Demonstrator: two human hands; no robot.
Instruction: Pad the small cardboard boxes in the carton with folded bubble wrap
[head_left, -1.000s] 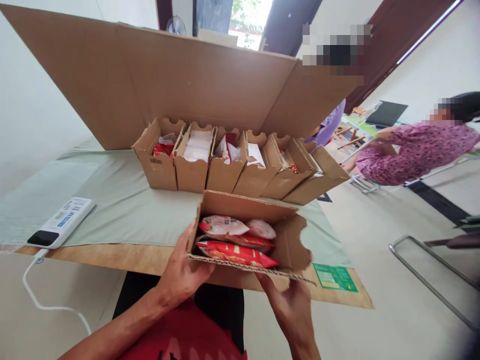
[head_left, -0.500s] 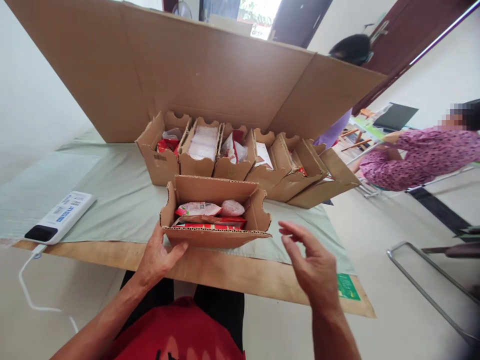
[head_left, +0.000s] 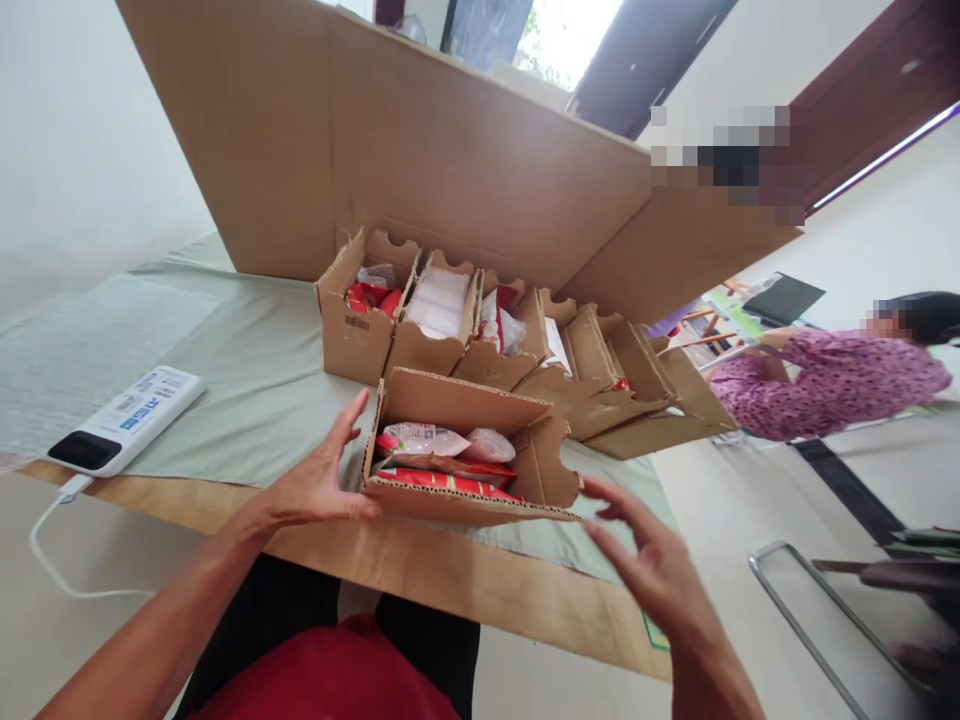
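An open cardboard box (head_left: 465, 505) stands near the table's front edge. Inside it lie a pink-and-white packet (head_left: 420, 440), a clear-wrapped item (head_left: 491, 446) and flat red packets (head_left: 450, 485). At the box's left end is my left hand (head_left: 319, 485), fingers spread, its thumb by the near corner. My right hand (head_left: 649, 555) is at the right end, fingers apart, their tips close to the box's edge; whether they touch it I cannot tell. Neither hand is closed round the box.
Behind stands a row of several cardboard bins (head_left: 427, 345) with packets in them, backed by a tall cardboard panel (head_left: 480, 150). A white power bank (head_left: 124, 420) with a cable lies on the left of the cloth (head_left: 255, 350). A person in a patterned top (head_left: 862, 385) sits at right.
My right hand has come in to the box's right end. My left hand has opened wider at the left end. The view has shifted and tilted.
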